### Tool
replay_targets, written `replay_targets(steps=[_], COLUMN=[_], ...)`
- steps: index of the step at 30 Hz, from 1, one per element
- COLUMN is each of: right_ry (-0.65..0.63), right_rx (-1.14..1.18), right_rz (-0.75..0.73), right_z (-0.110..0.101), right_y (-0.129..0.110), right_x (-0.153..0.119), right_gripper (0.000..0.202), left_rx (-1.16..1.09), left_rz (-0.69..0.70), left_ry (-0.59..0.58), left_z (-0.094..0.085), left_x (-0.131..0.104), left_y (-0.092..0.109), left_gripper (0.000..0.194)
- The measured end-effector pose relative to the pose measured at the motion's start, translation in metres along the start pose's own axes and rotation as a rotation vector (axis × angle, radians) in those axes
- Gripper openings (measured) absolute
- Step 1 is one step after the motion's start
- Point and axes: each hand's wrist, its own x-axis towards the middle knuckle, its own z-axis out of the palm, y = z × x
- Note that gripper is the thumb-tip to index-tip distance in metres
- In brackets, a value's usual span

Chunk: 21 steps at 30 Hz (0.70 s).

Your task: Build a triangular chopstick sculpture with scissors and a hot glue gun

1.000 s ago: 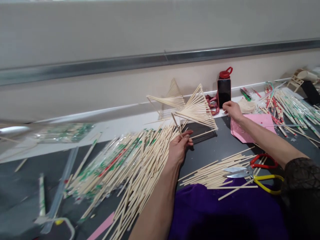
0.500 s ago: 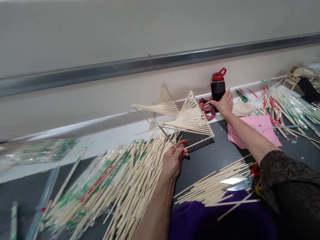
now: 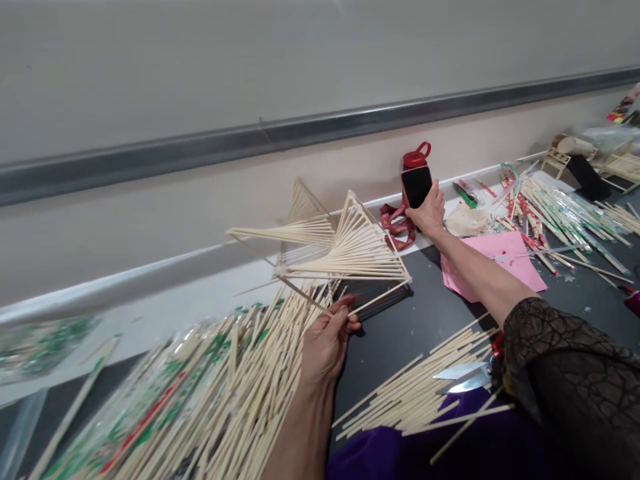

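Note:
My left hand (image 3: pixel 327 340) pinches a lower corner of a frame built from thin wooden sticks (image 3: pixel 340 257). Its sticks fan out in twisted rows, and the frame is tilted up above the table. My right hand (image 3: pixel 430 212) is stretched out toward the wall and grips a dark-screened smartphone (image 3: pixel 417 185), thumb on one side and fingers on the other. Right behind the phone stands a bottle with a red lid (image 3: pixel 417 157). A dark red patterned strap (image 3: pixel 397 227) lies beside the phone, left of my right hand.
Loose sticks (image 3: pixel 270 373) and wrapped chopsticks (image 3: pixel 145 407) cover the left side. Scissors (image 3: pixel 467 379) lie open on cut sticks (image 3: pixel 400 400) near me. Pink paper (image 3: pixel 495 263) lies under my right forearm. More wrapped chopsticks (image 3: pixel 575 217) are at the right.
My right hand has closed around the phone, which is now tilted and pulled slightly away from the bottle. My left hand still holds the stick frame. The view has shifted a little to the right.

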Motion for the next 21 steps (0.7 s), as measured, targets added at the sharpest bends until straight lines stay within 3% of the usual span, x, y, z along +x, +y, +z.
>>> replay_targets(steps=[5,11,16,21], right_ry=[0.028,0.121,0.168,0.172], right_rx=[0.055,-0.041,-0.204,-0.212], right_rz=[-0.158,-0.294,-0.229,-0.139], right_z=[-0.029,-0.076,-0.104,-0.1], right_y=[0.012,0.038,0.077,0.103], right_x=[0.019,0.086,0.131,0.147], right_gripper=[0.114,0.111,0.11,0.109], left_rx=[0.012,0.046,0.043,0.052], left_rz=[0.001,0.001,-0.025,-0.042], left_ry=[-0.005,0.018,0.034,0.069], left_z=[-0.001,-0.003,-0.002,-0.003], left_x=[0.001,0.002,0.0,0.001], left_y=[0.001,0.001,0.004,0.005], left_gripper=[0.033,0.034,0.035,0.037])
